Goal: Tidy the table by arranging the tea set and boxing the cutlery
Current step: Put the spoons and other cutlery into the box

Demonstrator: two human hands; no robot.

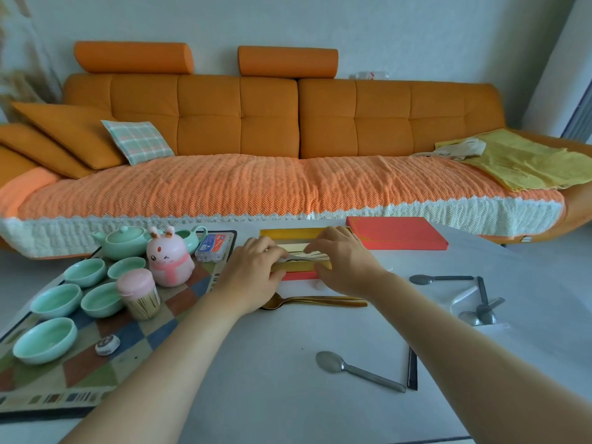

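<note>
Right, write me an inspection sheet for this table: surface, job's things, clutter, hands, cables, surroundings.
Surface: white table, patterned mat on its left.
Job's things: open gold box far middle, red lid to its right; gold spoons in front of it; grey spoons loose nearer and right; green teapot and cups on the mat.
Clutter: pink rabbit figure, toothpick jar on the mat.
Hands: left hand and right hand on the gold box; grip unclear.
Cables: nothing seen.
Surroundings: orange sofa behind, yellow cloth on it.
</note>
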